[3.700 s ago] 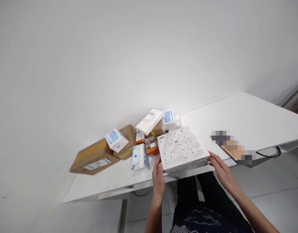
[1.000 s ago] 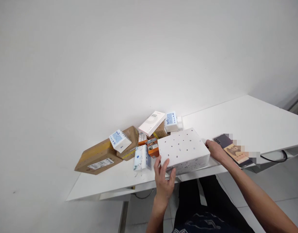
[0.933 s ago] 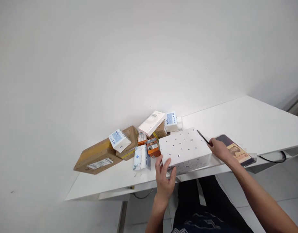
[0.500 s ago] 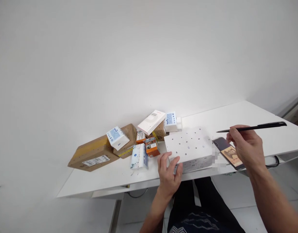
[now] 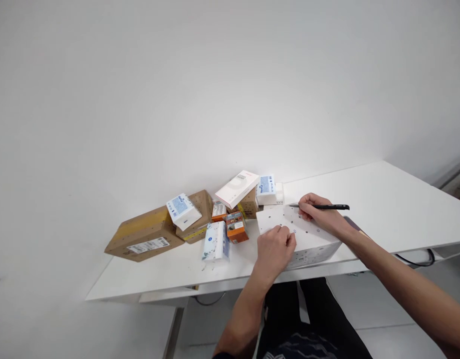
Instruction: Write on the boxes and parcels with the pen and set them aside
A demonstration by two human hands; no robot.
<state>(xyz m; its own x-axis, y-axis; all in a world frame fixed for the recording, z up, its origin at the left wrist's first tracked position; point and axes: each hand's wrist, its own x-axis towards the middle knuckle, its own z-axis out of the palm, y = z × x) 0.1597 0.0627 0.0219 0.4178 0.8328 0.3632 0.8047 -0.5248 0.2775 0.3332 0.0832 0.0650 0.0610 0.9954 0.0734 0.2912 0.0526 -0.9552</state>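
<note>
My right hand [image 5: 318, 214] is closed around a black pen [image 5: 331, 206], its tip at the far part of the top of a white box [image 5: 308, 242]. Small drawn ovals and dots are scattered over that box top, and more marks show on its near side. My left hand [image 5: 277, 249] rests on the near left part of the box top with its fingers curled in, and nothing shows in them. A phone [image 5: 352, 223] lies to the right of the box, mostly hidden by my right forearm.
Left of the box stand two orange boxes [image 5: 236, 234], a tissue pack [image 5: 215, 242] and a large cardboard carton [image 5: 140, 234]. Another tissue pack [image 5: 183, 212] leans on a brown carton [image 5: 202, 204]. Behind, a white flat box [image 5: 237, 188] lies on a carton. A wall borders the white table [image 5: 394, 209].
My right hand has moved left with the pen, from above the phone to the box top. My left hand has shifted up onto the box, its spread fingers now curled.
</note>
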